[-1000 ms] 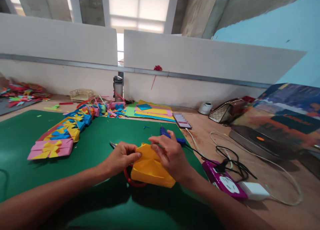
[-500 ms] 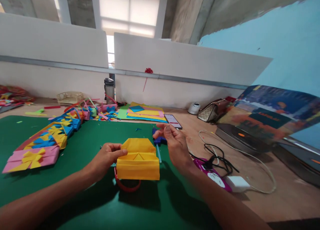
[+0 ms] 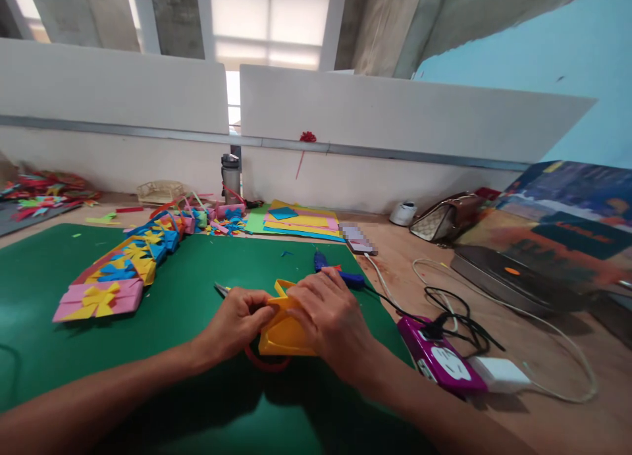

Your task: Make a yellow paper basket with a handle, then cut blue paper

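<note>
There is one folded yellow paper piece (image 3: 286, 338), one pair of scissors (image 3: 222, 289) and one blue glue gun (image 3: 350, 280). There is one green mat (image 3: 192, 264), one bottle (image 3: 231, 180), one phone (image 3: 359, 238), one handbag (image 3: 437, 219), one purple power strip (image 3: 442, 356), one white plug block (image 3: 500, 374), one red bow (image 3: 307, 137) and one little basket (image 3: 160, 191). One pink box (image 3: 99, 300) shows in front. The paper scraps (image 3: 227, 226) are too many and too small to count.
</note>
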A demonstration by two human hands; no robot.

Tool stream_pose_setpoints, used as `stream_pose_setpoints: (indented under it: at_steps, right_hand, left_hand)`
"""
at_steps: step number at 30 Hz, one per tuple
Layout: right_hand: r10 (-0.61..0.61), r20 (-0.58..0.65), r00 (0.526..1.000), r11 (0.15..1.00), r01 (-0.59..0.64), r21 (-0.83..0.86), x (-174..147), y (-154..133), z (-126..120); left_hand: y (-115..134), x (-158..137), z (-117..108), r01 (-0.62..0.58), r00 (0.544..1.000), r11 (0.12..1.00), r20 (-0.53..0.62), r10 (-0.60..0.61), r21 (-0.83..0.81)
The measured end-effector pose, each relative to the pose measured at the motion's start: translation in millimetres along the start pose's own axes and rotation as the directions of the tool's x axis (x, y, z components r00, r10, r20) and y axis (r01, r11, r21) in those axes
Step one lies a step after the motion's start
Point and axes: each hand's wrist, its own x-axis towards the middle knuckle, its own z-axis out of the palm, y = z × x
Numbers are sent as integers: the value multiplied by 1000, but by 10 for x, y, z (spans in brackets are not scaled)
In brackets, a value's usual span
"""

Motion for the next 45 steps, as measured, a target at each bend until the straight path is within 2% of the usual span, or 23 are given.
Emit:
stream_pose_setpoints:
  at_steps: [7, 13, 21, 27, 33, 37, 40, 42, 45]
  right_hand:
    - [-164, -65, 984, 982, 156, -103, -11, 9, 35]
    - [-272, -33, 962, 946, 261, -190, -45, 26, 29]
    - [-423, -28, 905, 852, 388, -352, -49, 30, 20]
    - [-453, -5, 891, 825, 417, -381, -51, 29, 19]
    - [-468, 16, 883, 810, 437, -391, -57, 37, 14]
    - [-458, 43, 888, 812, 437, -387, -50, 8, 36]
    - [-414, 46, 909, 866, 409, -286, -25, 23, 7]
    - [-342, -3, 940, 929, 338, -148, -2, 68, -60]
    - [-162, -170, 972, 981, 177, 79, 29, 154, -200]
  left_hand:
    - [23, -19, 9, -32, 999, 999, 37, 33, -23]
    - [0, -6, -52, 61, 993, 988, 107, -46, -140]
    - [56, 3, -128, 138, 977, 965, 191, -96, -224]
    - [87, 15, -160, 182, 960, 933, 263, -99, -310]
    - [87, 9, -182, 176, 952, 939, 293, -87, -295]
    - [62, 7, -147, 147, 974, 965, 200, -103, -217]
    - [61, 20, -163, 43, 997, 994, 66, -37, -99]
    - [81, 39, -210, -39, 999, 999, -15, 39, -6]
    - [110, 77, -299, -92, 991, 994, -92, 96, 51]
